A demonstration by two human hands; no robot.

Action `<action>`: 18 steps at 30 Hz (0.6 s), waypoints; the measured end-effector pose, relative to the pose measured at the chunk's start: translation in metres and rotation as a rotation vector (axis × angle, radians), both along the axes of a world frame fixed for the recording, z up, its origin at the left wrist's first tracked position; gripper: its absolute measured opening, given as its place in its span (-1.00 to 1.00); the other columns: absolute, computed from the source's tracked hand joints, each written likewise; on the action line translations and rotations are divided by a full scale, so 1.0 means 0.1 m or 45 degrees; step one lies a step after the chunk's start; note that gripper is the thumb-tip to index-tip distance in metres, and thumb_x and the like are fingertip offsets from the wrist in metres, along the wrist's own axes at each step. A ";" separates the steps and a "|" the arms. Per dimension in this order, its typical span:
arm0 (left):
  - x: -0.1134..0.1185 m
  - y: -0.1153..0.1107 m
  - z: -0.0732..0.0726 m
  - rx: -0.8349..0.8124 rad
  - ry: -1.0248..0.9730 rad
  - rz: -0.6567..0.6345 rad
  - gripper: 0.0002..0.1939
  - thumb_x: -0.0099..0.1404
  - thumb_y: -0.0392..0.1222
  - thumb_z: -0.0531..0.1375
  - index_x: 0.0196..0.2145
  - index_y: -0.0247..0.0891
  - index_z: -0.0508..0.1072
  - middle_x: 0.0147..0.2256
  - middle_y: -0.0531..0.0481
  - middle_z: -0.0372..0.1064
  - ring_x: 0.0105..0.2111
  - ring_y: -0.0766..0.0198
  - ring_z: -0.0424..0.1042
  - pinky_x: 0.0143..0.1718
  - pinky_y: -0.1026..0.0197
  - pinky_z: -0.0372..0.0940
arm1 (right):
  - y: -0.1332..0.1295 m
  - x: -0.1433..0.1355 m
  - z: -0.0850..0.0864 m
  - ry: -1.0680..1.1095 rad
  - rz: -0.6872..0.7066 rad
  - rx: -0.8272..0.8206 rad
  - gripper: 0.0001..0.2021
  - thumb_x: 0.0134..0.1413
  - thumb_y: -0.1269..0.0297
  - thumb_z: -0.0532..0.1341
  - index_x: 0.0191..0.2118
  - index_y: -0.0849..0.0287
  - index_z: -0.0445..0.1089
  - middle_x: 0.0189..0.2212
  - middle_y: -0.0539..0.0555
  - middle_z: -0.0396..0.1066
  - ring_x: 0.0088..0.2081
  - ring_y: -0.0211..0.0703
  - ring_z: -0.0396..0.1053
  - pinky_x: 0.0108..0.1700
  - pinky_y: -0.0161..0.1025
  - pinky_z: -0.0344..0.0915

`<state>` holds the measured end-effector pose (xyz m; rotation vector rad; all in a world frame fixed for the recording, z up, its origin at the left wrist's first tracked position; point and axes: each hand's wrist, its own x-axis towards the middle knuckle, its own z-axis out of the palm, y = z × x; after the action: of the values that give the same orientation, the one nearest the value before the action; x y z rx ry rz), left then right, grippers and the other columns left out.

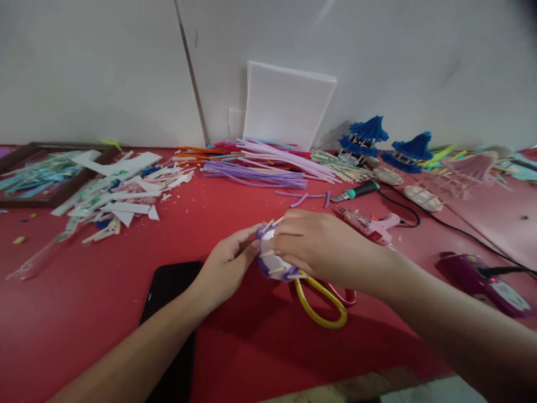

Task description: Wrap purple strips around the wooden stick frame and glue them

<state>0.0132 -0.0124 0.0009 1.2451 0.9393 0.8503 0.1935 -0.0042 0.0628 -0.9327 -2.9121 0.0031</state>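
Observation:
My left hand [230, 258] pinches the left rim of a small round piece [272, 260], white in the middle with a purple fuzzy edge and short pale sticks standing around it. Over its right side lies my right hand [300, 238], fingers bent down to the piece; its fingertips are partly hidden, and what they hold is too small to name. Scissors with yellow and red handles [321, 313] lie on the red table, just below the piece, their blades hidden. Left of them, partly under my left forearm, is a black phone [174, 288].
Purple pipe cleaners [255, 173] lie behind the hands, with a green-black cutter [361, 190] and pink glue gun [373, 225] to the right. Blue roofed models [369, 134] stand farther back. Paper scraps [126, 207], a brown frame [62, 196] and a purple device [489, 282] flank the work area.

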 end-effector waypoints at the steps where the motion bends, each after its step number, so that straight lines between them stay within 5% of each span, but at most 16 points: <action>1: 0.00 -0.01 0.00 -0.044 -0.040 0.001 -0.63 0.25 -0.08 0.15 0.00 -0.20 0.40 -0.07 -0.11 0.48 -0.07 0.14 0.44 -0.03 0.07 0.29 | 0.02 -0.03 0.00 -0.104 0.014 -0.050 -0.90 0.13 0.46 0.18 -0.32 0.22 0.46 -0.36 0.09 0.48 -0.29 -0.15 0.39 -0.24 -0.24 0.28; 7: 0.04 -0.05 0.00 -0.243 -0.199 0.010 -0.61 0.18 -0.04 0.22 -0.06 -0.23 0.38 -0.19 -0.09 0.51 -0.26 0.20 0.52 -0.16 0.10 0.38 | 0.05 -0.13 -0.07 -0.131 -0.029 -0.100 -0.93 0.12 0.44 0.20 -0.35 0.23 0.44 -0.41 0.07 0.48 -0.39 -0.16 0.43 -0.45 -0.30 0.19; 14: 0.04 -0.04 0.03 -0.297 -0.205 0.034 -0.61 0.17 -0.09 0.23 -0.06 -0.24 0.36 -0.28 -0.05 0.53 -0.34 0.24 0.52 -0.23 0.13 0.39 | -0.04 -0.17 -0.16 -0.095 -0.238 -0.085 -0.90 0.07 0.53 0.20 -0.34 0.23 0.43 -0.36 0.07 0.50 -0.36 -0.13 0.45 -0.41 -0.29 0.23; 18: 0.03 -0.03 0.05 -0.273 -0.210 0.025 -0.65 0.19 -0.13 0.21 -0.06 -0.25 0.36 -0.31 0.00 0.53 -0.35 0.31 0.51 -0.24 0.22 0.37 | -0.07 -0.14 -0.19 -0.081 -0.209 -0.038 -0.87 0.08 0.56 0.17 -0.28 0.24 0.41 -0.32 0.09 0.49 -0.32 -0.10 0.45 -0.34 -0.25 0.29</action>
<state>0.0162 -0.0157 0.0055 0.9685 0.8858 0.8312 0.1790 -0.0117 0.0433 -1.1957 -2.8899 0.0063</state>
